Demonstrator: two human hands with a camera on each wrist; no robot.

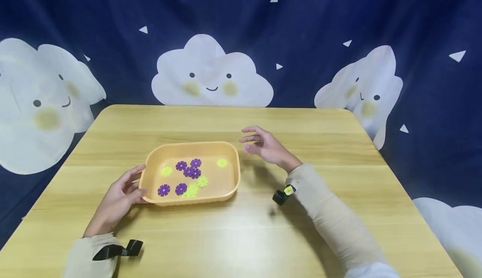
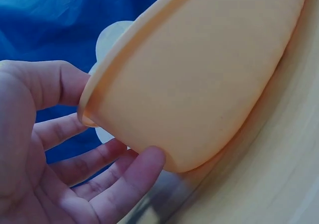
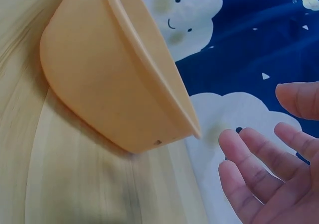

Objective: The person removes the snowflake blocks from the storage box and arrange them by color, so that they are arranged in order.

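Note:
A shallow orange plastic basket (image 1: 226, 194) sits on the table, with several purple flower-shaped discs (image 1: 181, 189) and several yellow ones (image 1: 202, 181) lying inside. At its left end my left hand (image 1: 119, 198) grips the rim. The left wrist view shows the thumb (image 2: 65, 82) over the rim and the other fingers below it against the outer wall (image 2: 189, 84). My right hand (image 1: 269, 147) hovers off the basket's right end, touching nothing. Its fingers (image 3: 254, 179) are spread and gently bent in the right wrist view.
The wooden table (image 1: 241, 240) has its back edge against a dark blue curtain (image 1: 301, 27) printed with white clouds and triangles. Black straps with small dark devices (image 1: 279, 197) are on both wrists.

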